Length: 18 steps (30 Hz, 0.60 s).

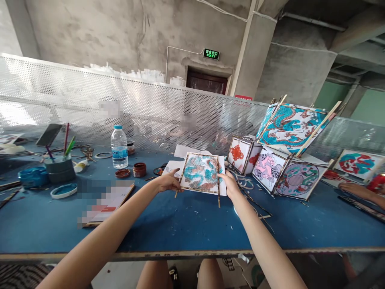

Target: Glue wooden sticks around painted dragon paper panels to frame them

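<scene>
Between my hands a painted panel [201, 173] is held up, tilted toward me above the blue table. It shows a teal and brown design on white paper, edged with thin bamboo strips that stick out at the lower corners. My left hand [169, 181] grips the left lower edge, its index finger stretched out. Closed on the right edge is my right hand [227, 183], with the thumb on the front near the bamboo strip. White paper shows behind the panel, and a line-drawn sheet [172, 168] lies at its left.
A water bottle [119, 147], brown paint jar [139, 170], blue paint jar [33, 176] and brush cup [60, 167] stand left. A tablet-like object [110, 202] lies nearer. Painted lantern frames [267, 170] and a large dragon lantern [293, 126] stand right. Another person's hand [350, 188] rests far right.
</scene>
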### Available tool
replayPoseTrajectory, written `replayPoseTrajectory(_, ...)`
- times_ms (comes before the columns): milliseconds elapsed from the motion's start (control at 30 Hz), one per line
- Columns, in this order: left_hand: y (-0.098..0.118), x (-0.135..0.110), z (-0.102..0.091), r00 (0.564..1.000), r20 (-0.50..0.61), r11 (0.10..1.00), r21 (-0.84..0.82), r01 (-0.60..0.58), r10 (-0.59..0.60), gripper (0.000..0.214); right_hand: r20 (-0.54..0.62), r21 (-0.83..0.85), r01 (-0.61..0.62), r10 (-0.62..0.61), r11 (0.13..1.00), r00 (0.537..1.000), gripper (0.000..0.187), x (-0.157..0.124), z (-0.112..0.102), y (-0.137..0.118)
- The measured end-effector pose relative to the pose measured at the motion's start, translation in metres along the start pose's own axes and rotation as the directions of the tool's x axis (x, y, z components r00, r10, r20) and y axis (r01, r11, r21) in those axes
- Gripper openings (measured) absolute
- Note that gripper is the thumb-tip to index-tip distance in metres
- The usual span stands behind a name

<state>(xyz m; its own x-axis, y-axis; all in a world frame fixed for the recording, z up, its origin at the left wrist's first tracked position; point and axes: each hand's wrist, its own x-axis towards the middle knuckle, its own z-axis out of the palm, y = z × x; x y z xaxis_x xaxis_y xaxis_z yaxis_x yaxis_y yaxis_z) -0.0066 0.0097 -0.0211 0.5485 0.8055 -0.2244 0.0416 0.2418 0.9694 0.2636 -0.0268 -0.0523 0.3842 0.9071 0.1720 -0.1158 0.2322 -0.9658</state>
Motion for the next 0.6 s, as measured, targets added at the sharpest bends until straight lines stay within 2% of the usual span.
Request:
replayPoseTrajectory(200, 0.003, -0.004, 0.004, 0.999, -0.037, 0.999, 0.036, -0.016, 0.017, 0.114, -0.011, -0.03, -0.018, 0.017, 0.999, 1.0, 0.035, 0.0, 0.0, 0.0)
replayPoseTrajectory(367, 0.004, -0.003, 0.002, 0.999, -0.033, 1.0, 0.018, -0.003, 0.004, 0.103, -0.026, 0.013, 0.001, 0.0, 1.0, 1.0, 0.034, -0.006, 0.002, -0.015)
replayPoseTrajectory(500, 0.011, -0.003, 0.0, 0.99, -0.137, 0.995, -0.087, -0.043, 0.031, 0.087, -0.095, 0.026, 0.143, -0.14, 0.989, 0.986, 0.038, -0.01, -0.011, -0.041)
replayPoseTrajectory(600, 0.014, -0.002, -0.004, 0.976, -0.212, 0.988, -0.132, -0.076, 0.047, 0.072, -0.177, -0.096, 0.247, -0.261, 0.964, 0.949, 0.041, -0.019, -0.027, -0.073)
